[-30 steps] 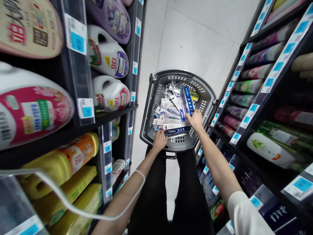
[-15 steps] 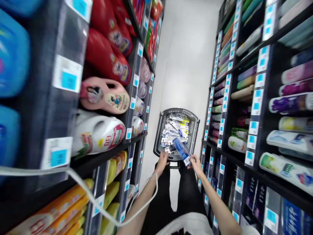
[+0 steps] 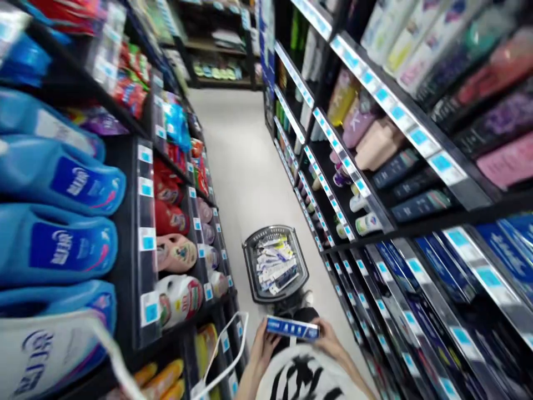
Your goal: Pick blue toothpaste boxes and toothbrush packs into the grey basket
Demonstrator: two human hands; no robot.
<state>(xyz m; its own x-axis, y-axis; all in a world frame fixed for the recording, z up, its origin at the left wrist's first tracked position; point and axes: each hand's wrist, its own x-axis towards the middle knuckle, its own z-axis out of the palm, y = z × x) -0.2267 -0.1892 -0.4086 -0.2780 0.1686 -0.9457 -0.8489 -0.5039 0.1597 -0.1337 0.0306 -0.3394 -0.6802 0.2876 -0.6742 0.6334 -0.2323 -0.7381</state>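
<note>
This side of the basket [image 3: 300, 255], the left hand [image 3: 262, 343] and right hand [image 3: 328, 333] grasped a box [image 3: 292, 328] by its ends. Packets [image 3: 275, 265] lay heaped inside the basket.

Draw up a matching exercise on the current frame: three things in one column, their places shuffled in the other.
Things
1. Long blue rectangular carton
2. Dark grey perforated plastic basket
3. Large blue plastic bottles

Places
A. On the black shelving along the left side
B. Held between the left hand and the right hand
C. Beyond the hands, with small packages inside

Right pairs: 1-B; 2-C; 3-A
</note>
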